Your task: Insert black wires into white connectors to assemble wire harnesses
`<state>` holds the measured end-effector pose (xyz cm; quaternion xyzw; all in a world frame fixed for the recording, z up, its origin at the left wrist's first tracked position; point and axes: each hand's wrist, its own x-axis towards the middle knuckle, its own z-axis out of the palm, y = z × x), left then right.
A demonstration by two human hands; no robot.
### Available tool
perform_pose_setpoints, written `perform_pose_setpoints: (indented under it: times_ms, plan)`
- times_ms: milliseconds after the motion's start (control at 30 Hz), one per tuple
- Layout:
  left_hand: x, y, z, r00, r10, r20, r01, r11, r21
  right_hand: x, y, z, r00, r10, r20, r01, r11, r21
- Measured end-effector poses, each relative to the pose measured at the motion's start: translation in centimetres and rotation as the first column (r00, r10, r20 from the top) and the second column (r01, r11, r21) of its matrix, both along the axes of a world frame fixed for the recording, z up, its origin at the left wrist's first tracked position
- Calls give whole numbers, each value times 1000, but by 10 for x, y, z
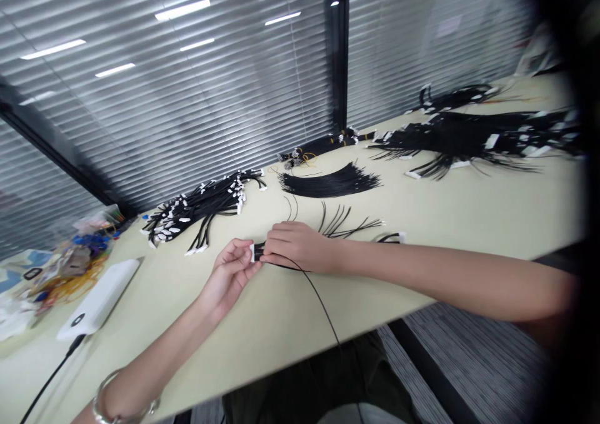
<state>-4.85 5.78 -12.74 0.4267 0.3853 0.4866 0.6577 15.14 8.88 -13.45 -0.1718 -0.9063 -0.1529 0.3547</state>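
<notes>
My left hand pinches a white plug connector between thumb and fingers. Black wires run out of that connector straight into my right hand, whose fingers are closed round them close to the plug. Past the right hand the loose ends of the black wires fan out over the table. A single thin black cord passes in front of the right hand and down over the table's front edge. Beside my right forearm, a short black piece with a white end is partly hidden.
Finished-looking black harnesses with white plugs lie at left; a bundle of cut black wires lies behind my hands. More harnesses are piled right. A white power bank with a cable and cluttered bags occupy the far left.
</notes>
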Motion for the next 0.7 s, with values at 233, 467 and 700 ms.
perform_pose_setpoints:
  times_ms: [233, 467, 700]
  plan:
    - [-1, 1, -1, 1000, -10, -20, 10, 999, 35, -3, 4, -2, 1000, -10, 24, 11, 999, -34]
    - [-2, -1, 0, 995, -99, -29, 100, 994, 48, -2, 1, -6, 998, 30, -46, -28, 999, 46]
    - [-6, -1, -2, 983, -173, -54, 176, 983, 45, -2, 1, -9, 996, 83, -37, -81, 996, 44]
